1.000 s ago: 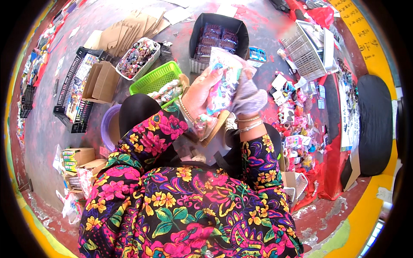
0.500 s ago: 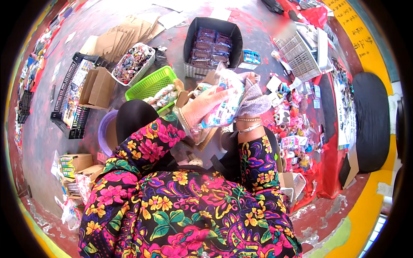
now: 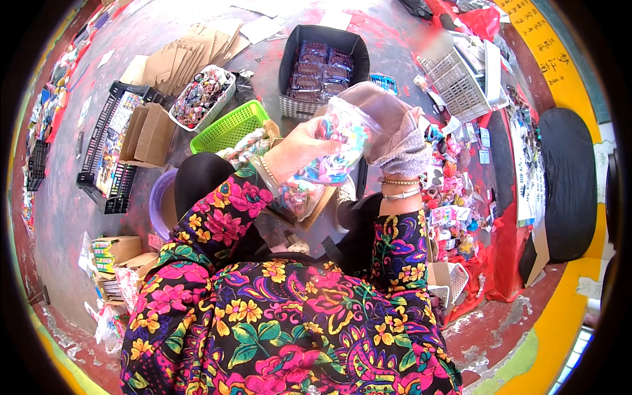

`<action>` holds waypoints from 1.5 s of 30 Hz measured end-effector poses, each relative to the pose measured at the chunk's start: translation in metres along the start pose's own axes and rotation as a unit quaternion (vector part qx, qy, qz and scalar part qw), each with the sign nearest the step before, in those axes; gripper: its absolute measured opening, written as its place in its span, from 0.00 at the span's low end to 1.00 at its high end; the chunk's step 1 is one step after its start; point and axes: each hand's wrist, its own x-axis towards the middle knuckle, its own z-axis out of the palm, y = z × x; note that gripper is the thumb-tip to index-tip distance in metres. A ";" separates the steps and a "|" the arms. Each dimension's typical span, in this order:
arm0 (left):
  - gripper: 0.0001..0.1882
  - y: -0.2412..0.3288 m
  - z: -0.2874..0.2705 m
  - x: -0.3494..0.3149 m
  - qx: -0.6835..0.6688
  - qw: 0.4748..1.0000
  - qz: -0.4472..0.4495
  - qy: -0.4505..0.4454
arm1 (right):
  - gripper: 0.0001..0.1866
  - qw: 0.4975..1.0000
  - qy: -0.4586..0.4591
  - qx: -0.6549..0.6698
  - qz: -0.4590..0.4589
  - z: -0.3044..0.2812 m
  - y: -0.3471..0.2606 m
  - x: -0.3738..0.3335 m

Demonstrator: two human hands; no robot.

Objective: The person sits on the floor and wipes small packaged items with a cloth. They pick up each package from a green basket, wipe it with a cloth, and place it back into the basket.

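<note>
Sitting far to your left is a black plastic crate [image 3: 105, 158] of flat coloured packs, with folded brown cardboard boxes [image 3: 150, 131] just beside it. Nearer you, a white basket of small trinkets [image 3: 203, 95] is touching a bright green plastic basket [image 3: 230, 125]. Your bare left hand [image 3: 299, 148] is pinching the side of a clear plastic bag of multicoloured small items [image 3: 332, 148], held up between both hands and blocking your lap. Behind it stands a dark fabric bin of wrapped packs [image 3: 321, 66]. Your grey-gloved right hand [image 3: 395, 128] is gripping the bag's top. A white wire basket [image 3: 454, 79] is lying further right.
</note>
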 end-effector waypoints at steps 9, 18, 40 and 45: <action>0.22 0.012 0.016 -0.009 0.512 0.857 0.051 0.018 | 0.18 0.872 0.092 -0.466 -0.118 0.033 0.022 -0.016; 0.25 0.006 0.006 -0.003 0.545 0.835 0.080 0.015 | 0.23 0.883 0.185 -0.418 -0.108 0.035 0.008 -0.019; 0.20 -0.003 0.021 -0.003 -0.057 0.984 0.151 0.078 | 0.21 0.966 0.089 -0.233 -0.063 0.034 0.045 -0.012; 0.20 -0.007 0.019 -0.003 -0.051 0.985 0.141 0.083 | 0.19 0.963 0.114 -0.226 -0.091 0.031 0.045 -0.011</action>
